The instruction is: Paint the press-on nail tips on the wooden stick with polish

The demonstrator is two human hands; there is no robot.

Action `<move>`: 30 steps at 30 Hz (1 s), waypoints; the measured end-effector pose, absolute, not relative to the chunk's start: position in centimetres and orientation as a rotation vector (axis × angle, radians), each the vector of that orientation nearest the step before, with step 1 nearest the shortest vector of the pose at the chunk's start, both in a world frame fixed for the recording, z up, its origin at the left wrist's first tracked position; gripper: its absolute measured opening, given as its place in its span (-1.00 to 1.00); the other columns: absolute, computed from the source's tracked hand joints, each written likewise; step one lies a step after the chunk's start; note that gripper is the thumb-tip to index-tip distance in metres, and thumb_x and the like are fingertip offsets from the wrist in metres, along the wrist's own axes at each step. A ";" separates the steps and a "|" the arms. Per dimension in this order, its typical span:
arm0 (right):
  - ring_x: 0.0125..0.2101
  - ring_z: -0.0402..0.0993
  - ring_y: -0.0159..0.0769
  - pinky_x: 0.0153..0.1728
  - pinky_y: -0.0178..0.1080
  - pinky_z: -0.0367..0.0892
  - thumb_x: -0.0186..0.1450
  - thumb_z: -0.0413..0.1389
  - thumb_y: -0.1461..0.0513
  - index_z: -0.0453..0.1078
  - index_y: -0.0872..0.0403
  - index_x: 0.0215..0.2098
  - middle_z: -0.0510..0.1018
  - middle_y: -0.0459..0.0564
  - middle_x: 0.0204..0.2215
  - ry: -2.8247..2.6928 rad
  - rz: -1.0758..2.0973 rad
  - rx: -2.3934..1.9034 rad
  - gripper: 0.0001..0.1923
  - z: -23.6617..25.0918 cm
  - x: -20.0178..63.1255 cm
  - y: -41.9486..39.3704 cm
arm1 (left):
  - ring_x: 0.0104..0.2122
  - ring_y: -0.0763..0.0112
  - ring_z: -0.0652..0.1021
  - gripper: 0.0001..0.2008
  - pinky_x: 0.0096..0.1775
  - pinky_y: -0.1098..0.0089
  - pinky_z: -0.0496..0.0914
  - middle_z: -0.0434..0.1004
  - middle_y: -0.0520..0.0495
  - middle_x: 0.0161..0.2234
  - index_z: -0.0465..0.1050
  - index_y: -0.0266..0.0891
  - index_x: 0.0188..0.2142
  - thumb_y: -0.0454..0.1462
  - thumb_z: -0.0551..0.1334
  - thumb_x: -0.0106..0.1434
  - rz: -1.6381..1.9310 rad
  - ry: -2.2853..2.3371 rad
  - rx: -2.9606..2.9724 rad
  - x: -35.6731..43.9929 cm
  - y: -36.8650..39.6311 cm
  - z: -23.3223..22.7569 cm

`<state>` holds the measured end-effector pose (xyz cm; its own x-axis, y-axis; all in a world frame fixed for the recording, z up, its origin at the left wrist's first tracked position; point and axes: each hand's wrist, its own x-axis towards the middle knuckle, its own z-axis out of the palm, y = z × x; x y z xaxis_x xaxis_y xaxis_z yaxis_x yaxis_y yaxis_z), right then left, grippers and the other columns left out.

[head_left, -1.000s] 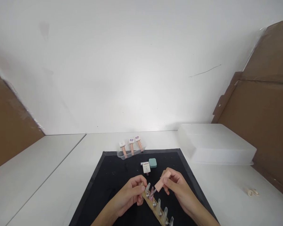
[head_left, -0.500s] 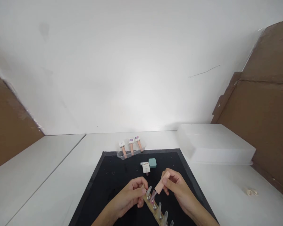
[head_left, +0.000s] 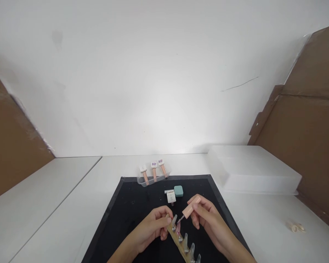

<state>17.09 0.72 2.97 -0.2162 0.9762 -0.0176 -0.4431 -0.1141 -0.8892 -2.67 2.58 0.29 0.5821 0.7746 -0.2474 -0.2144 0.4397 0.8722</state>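
My left hand (head_left: 153, 225) pinches the upper end of the wooden holder (head_left: 181, 241), a flat tan strip lying slantwise on the black mat (head_left: 131, 208), with clear plastic nail tips (head_left: 185, 239) standing along it on small metal studs. My right hand (head_left: 205, 215) has its fingers (head_left: 195, 209) closed round the peach brush cap (head_left: 191, 207), a smooth rectangular block, its thin brush touching the topmost tip beside my left thumb. To coat well, I judge I should keep the strip pressed still and draw the bristles lightly along the glossy curve, base to point, without flooding the edges. Further up the mat stand a small white bottle (head_left: 170, 197) and a rounded teal block (head_left: 178, 190); three peach-handled bottles (head_left: 154, 171) lean in a clear tray at the mat's far edge on the white desk (head_left: 71, 204).
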 end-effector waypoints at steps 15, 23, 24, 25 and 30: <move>-0.62 0.19 -0.46 -0.61 -0.39 0.13 0.16 0.22 0.11 0.43 0.11 -0.35 0.35 -0.14 -0.65 -0.899 1.653 -0.690 -0.78 3.2 17.3 0.6 | -0.71 0.66 0.24 -0.80 -0.61 0.53 0.03 0.39 0.04 -0.60 0.32 -0.28 -0.47 -0.20 0.28 0.07 0.718 0.728 0.819 -2.5 2.6 1.0; -0.59 0.24 -0.43 -0.56 -0.35 0.14 0.16 0.22 0.15 0.42 0.10 -0.29 0.42 -0.09 -0.56 -0.952 1.720 -0.611 -0.79 3.0 17.3 0.4 | -0.73 0.73 0.16 -0.80 -0.65 0.56 -0.09 0.38 0.03 -0.57 0.32 -0.29 -0.50 -0.20 0.26 0.08 0.656 0.665 0.716 -2.5 2.5 1.5; -0.58 0.24 -0.42 -0.55 -0.34 0.14 0.16 0.23 0.14 0.42 0.10 -0.30 0.41 -0.10 -0.56 -0.968 1.724 -0.605 -0.79 3.0 17.3 0.4 | -0.73 0.73 0.16 -0.80 -0.66 0.57 -0.10 0.38 0.04 -0.58 0.33 -0.29 -0.50 -0.20 0.26 0.08 0.652 0.661 0.709 -2.5 2.4 1.6; -0.58 0.24 -0.42 -0.55 -0.34 0.14 0.15 0.23 0.12 0.42 0.10 -0.32 0.40 -0.10 -0.56 -0.984 1.720 -0.599 -0.78 3.0 17.2 0.4 | -0.73 0.73 0.16 -0.80 -0.66 0.57 -0.11 0.38 0.04 -0.58 0.33 -0.29 -0.50 -0.20 0.27 0.07 0.649 0.659 0.702 -2.5 2.4 1.7; -0.60 0.18 -0.42 -0.58 -0.33 0.11 0.22 0.13 0.05 0.40 0.09 -0.40 0.33 -0.13 -0.57 -1.099 1.619 -0.619 -0.74 2.8 16.9 0.4 | -0.75 0.73 0.16 -0.76 -0.68 0.56 -0.15 0.38 0.06 -0.61 0.36 -0.29 -0.51 -0.16 0.32 0.00 0.638 0.691 0.668 -2.6 2.2 2.0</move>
